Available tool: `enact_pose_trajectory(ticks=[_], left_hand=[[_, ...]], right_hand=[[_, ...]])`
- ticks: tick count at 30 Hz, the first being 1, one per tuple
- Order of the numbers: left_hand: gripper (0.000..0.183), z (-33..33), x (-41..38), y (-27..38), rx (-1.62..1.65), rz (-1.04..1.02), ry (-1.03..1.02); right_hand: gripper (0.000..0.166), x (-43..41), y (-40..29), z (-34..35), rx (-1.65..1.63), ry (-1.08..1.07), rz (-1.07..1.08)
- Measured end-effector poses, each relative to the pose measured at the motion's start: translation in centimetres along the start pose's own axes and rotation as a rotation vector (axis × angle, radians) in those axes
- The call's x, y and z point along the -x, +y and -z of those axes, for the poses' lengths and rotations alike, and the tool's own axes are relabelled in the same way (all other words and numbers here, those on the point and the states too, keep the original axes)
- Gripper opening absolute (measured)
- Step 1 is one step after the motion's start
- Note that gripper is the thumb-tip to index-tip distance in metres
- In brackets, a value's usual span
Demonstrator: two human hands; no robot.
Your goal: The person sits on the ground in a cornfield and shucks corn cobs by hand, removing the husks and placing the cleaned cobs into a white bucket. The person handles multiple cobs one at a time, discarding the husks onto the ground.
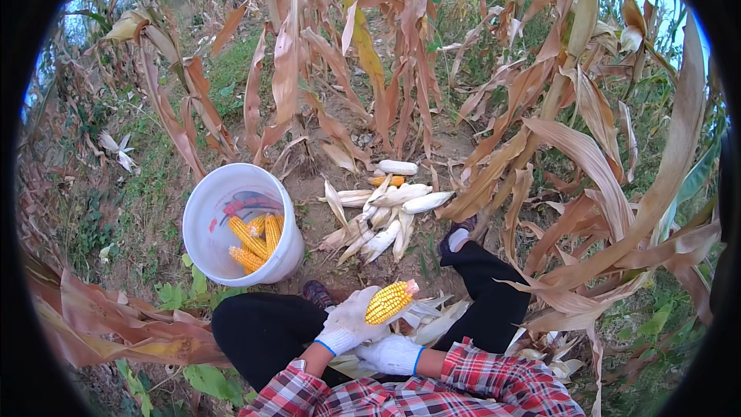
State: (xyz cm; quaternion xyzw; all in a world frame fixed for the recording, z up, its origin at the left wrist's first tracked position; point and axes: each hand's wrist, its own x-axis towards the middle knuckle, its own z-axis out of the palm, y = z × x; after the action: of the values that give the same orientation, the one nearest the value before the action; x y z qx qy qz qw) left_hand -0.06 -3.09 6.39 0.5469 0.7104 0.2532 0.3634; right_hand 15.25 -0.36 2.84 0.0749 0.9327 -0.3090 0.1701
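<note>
My left hand (pixel 349 319), in a white knit glove, grips a husked yellow ear of corn (pixel 388 303) whose pale broken end points up and to the right. Just below it lies my right hand (pixel 393 354), also gloved, its fingers tucked out of sight beneath the left. Whether it grips anything cannot be seen. Pale loose husks (pixel 437 324) lie between my legs beside the ear. Ahead and to the left a white plastic bucket (pixel 200 226) holds several bare yellow ears (pixel 255 234).
On the soil ahead is a pile of corn ears in pale husks (pixel 385 240), with one bare ear (pixel 386 180) near its far end. Dry corn stalks and leaves (pixel 286 52) stand across the front. Long leaves (pixel 584 243) arch close on the right, over my leg (pixel 486 289).
</note>
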Motion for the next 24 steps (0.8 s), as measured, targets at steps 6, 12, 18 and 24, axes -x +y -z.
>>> enact_pose_trajectory(ticks=[6,12,18,24], left_hand=[[0.065,0.1,-0.7,-2.6,0.682,0.166,0.252],[0.045,-2.8,-1.5,-2.3,1.313,0.210,0.325],[0.037,-1.3,-2.1,-3.2,1.616,0.244,0.349],[0.046,-0.3,-3.9,-3.9,1.699,0.277,0.397]], right_hand=[[0.062,0.7,3.3,2.4,-0.696,0.540,-0.251],[0.025,-2.8,1.8,4.0,-1.080,1.017,-0.333],[0.011,-4.0,1.4,5.7,-1.793,1.109,-0.140],[0.020,-1.6,0.5,4.2,-2.098,0.430,-0.039]])
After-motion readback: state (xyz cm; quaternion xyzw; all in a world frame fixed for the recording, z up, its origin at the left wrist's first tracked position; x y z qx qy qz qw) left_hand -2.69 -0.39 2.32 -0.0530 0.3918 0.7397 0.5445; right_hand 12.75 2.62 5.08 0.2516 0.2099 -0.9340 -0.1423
